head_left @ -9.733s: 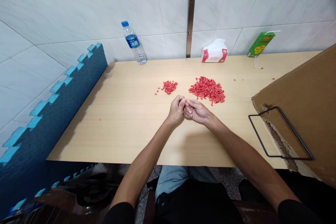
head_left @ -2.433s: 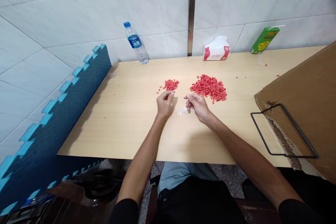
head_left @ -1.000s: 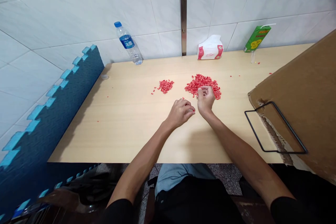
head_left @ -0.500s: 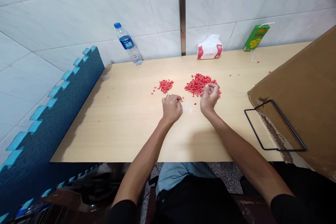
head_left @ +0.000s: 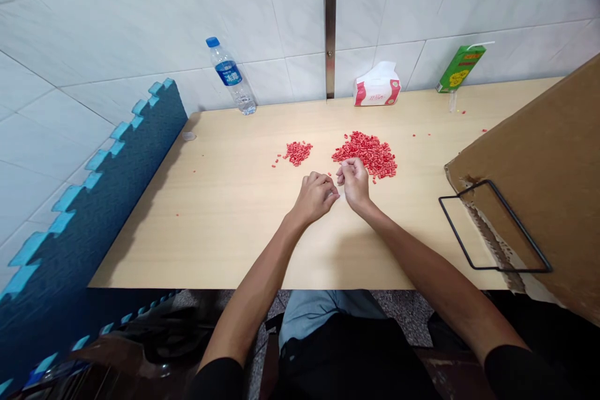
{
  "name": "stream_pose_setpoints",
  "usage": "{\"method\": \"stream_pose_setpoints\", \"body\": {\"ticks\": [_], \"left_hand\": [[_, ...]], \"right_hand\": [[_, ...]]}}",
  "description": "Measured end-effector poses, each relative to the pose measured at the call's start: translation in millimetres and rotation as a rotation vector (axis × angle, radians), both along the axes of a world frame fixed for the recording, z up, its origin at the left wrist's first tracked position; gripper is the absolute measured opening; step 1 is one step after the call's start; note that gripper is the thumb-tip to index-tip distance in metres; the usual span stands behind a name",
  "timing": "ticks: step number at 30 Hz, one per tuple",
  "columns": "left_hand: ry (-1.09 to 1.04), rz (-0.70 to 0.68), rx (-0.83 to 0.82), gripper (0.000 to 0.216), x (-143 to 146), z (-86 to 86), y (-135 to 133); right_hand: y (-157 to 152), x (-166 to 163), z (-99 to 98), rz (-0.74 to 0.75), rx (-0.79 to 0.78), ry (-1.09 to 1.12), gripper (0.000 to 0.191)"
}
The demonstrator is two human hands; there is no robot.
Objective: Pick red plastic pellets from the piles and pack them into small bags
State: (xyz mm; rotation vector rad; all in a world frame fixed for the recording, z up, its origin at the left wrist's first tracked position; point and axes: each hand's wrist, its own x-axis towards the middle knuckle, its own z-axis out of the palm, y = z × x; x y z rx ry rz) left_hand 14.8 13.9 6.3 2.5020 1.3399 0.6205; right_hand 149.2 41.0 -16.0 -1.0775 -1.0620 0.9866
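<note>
My left hand point(head_left: 317, 194) is just above the table with thumb and fingers pinched together. Close beside it on the right is my right hand point(head_left: 355, 182), its fingers curled and pressed together. What either hand holds is too small or hidden to make out. A faint clear patch point(head_left: 342, 190) shows between the fingertips. Right behind my right hand lies a large heap of small red pellet-like pieces point(head_left: 368, 151). A smaller pile of the same red pieces point(head_left: 297, 154) lies behind my left hand, with a few loose ones at its left.
Along the tiled wall stand a water bottle point(head_left: 233, 78), a tissue pack point(head_left: 377, 86) and a green drink carton point(head_left: 462, 67). A cardboard box point(head_left: 529, 181) with a black wire frame point(head_left: 518, 225) takes up the right side. Blue foam mats point(head_left: 140, 156) edge the table's left.
My right hand has moved left, away from the big heap, to beside my left hand. My left hand has shifted slightly right, and the fingertips of both now nearly meet.
</note>
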Motion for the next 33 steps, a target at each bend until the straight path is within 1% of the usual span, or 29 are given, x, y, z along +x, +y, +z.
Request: {"method": "stream_pose_setpoints", "body": {"ticks": [2,6,10,13,16,20,23,27,31,33], "left_hand": [[-0.001,-0.006,-0.008,0.009,0,-0.5,0],[-0.045,0.009,-0.033,0.009,-1,-1.8,2],[-0.16,0.061,-0.064,0.011,-3,-2.1,5],[-0.217,0.088,-0.1,0.014,-5,-2.0,7],[-0.255,0.085,-0.128,0.016,-6,-3.0,9],[-0.359,0.058,-0.142,0.017,-8,-5.7,11],[-0.449,0.068,-0.16,0.018,-8,-7.8,12],[-0.57,0.118,-0.187,0.022,-8,-11.1,14],[-0.704,0.158,-0.223,0.027,-7,-13.6,17],[-0.775,0.194,-0.232,0.029,-7,-13.6,17]], "right_hand": [[2,3,-1.3,-0.065,0.011,-0.005,0.02],[1,3,-0.4,-0.102,0.043,-0.061,0.021],[-4,0,1.7,-0.1,0.076,-0.113,0.023],[-5,0,2.4,-0.09,0.056,-0.107,0.022],[-5,1,3.8,-0.065,0.043,-0.081,0.02],[-7,2,7.6,0.007,0.035,-0.012,0.013],[-6,4,10.4,0.074,0.0,0.035,0.011],[-3,12,14.7,0.222,-0.025,0.045,0.007],[-3,18,19.3,0.377,-0.036,-0.01,0.008],[-4,17,19.9,0.458,-0.056,-0.005,0.011]]}}
